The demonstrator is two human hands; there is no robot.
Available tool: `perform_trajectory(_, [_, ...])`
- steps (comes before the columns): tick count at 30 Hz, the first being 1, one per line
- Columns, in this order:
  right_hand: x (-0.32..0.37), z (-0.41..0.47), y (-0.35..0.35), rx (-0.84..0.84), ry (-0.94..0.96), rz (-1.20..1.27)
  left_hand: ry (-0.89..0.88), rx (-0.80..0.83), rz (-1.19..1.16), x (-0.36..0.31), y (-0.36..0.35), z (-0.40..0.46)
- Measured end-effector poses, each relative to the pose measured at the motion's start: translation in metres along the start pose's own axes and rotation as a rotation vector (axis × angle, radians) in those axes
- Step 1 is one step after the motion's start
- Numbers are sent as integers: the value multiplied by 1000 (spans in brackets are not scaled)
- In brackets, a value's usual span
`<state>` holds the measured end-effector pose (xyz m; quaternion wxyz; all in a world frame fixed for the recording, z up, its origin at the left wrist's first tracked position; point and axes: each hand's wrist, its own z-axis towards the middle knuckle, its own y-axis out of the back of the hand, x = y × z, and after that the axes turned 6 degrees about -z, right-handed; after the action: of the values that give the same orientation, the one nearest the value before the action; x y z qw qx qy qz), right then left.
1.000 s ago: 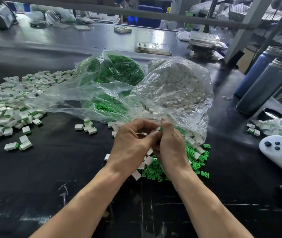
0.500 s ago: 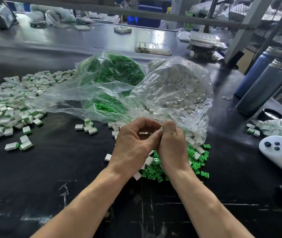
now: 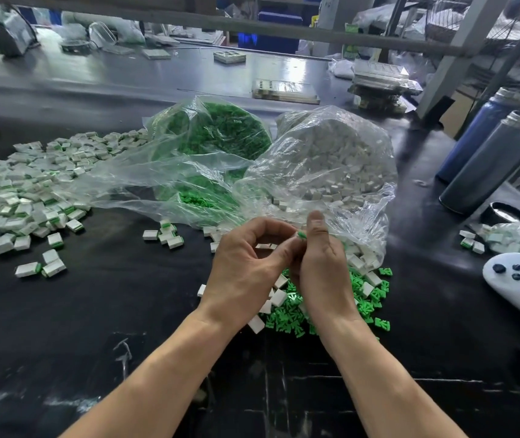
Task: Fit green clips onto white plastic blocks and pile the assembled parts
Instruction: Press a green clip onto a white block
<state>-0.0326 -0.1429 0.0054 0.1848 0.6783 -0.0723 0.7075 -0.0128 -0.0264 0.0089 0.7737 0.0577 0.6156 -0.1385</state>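
On the tabletop (image 3: 100,311) the finished pile (image 3: 15,197) lies well left of our hands. Our left hand (image 3: 246,270) and right hand (image 3: 321,267) meet, fingers pinching a green clip (image 3: 301,235); any block is hidden. We judge the fitting under way; next we press it home.

Left grip (image 3: 246,267) and right grip (image 3: 323,267) meet, fingers apparently pinching.

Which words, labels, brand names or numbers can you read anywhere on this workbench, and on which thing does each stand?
None can be read.
Yellow label on the white plastic handheld device: too blurred to tell whether it bears print.
Green-and-white packet behind the grey metal frame bar: print too small and blurred.
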Motion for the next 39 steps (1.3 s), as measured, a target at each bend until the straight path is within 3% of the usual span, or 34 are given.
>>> perform_trajectory(4, [-1, 4, 15, -38, 97, -74, -4, -64, 43, 0, 9, 5])
perform_trajectory(9, [2, 4, 23, 73, 215, -79, 9, -71, 68, 0, 15, 6])
perform_trajectory(17, [-2, 2, 23, 57, 152, -194, 116, 7, 266, -3, 33, 10])
perform_trajectory(24, [-7, 5, 25, 10, 109, -256, 207, -295, 817, -6, 79, 20])
perform_trajectory(28, [-9, 4, 24, 35, 107, -271, 222, -385, 1025, -5, 92, 25])
perform_trajectory(39, [-12, 7, 30, 54, 91, -369, 236, -457, 1121, -11, 98, 24])
